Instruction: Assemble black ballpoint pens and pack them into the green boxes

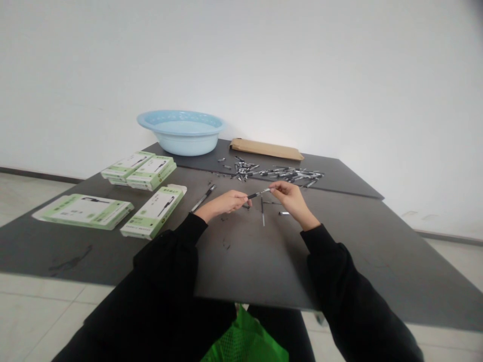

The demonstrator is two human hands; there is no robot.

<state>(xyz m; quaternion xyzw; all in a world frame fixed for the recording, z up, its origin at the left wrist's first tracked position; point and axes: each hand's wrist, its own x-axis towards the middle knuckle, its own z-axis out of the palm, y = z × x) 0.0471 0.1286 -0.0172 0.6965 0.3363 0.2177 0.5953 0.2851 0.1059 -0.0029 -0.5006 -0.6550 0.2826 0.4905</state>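
Observation:
Between my two hands, above the table, a pen [259,193] with a black grip and a clear barrel is held nearly level. My left hand [231,202] pinches its dark end, and my right hand [290,197] pinches the clear end. Under them on the table lie a thin pen refill [263,213] and a small silvery pen part [284,213]. A capped-looking pen [204,197] rests just behind my left wrist. Farther back is a pile of pen barrels [294,174] beside a heap of small caps and parts [243,168].
Green and white pen boxes [154,211] lie at the left, some stacked, one flattened-looking box [85,210] nearest the left edge. A light blue basin [184,138] stands at the back by the wall. Right of it lies a brown cardboard piece [266,149]. A green bag [245,339] is below the table edge.

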